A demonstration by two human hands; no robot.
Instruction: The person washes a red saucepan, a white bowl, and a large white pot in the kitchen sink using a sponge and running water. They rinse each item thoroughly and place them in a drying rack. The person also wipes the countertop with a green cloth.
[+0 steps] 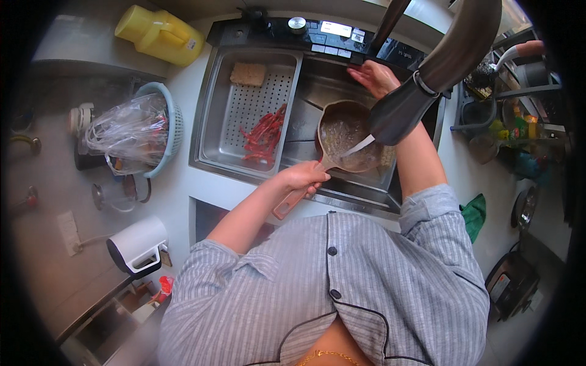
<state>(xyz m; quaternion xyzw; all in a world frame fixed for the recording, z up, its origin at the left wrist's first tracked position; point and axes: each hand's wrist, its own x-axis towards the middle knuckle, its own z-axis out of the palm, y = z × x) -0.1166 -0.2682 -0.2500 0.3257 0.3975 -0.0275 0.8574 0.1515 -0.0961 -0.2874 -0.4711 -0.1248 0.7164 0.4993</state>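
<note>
My left hand (304, 177) grips the wooden handle (286, 207) of a small round saucepan (324, 153), which is in the steel sink (302, 116). A white stream of water (358, 147) runs from the dark faucet head (398, 114) into the pan, and water ripples inside it. Beyond the pan, my right hand (374, 77) is at the back of the sink near the faucet's base, fingers extended and holding nothing. Whether its fingertips touch the panel behind cannot be made out. The faucet head hides part of the right forearm and the pan's right rim.
A perforated steel tray (229, 137) on the left holds a tan sponge-like block (247, 74) and dried red chillies (265, 135). Nearby are a yellow jug (160, 36), a blue basket (176, 123) with plastic bags, a white kettle (139, 244) and a green cloth (474, 215).
</note>
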